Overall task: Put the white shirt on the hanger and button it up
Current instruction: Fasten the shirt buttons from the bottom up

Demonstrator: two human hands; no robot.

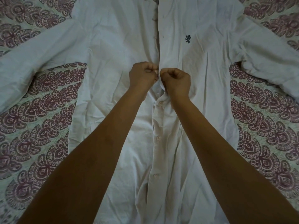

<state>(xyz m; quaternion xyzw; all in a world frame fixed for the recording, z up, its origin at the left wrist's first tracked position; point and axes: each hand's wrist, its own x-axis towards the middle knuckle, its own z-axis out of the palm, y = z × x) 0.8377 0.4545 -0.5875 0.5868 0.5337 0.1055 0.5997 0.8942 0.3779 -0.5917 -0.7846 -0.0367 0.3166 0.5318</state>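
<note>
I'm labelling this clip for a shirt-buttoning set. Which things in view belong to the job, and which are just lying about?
Belongs to the job: white long-sleeved button-up shirt; its small pale buttons; left hand and right hand, both pinching the shirt's front edges.

Just lying about: pale bedsheet with maroon paisley print under the shirt. No hanger is in view.

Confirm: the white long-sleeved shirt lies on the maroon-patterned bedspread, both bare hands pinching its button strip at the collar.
Not at the collar. The head view shows the left hand and right hand pinching the button strip of the white long-sleeved shirt mid-chest, below its dark embroidered logo. It lies on the maroon-patterned bedspread.
</note>
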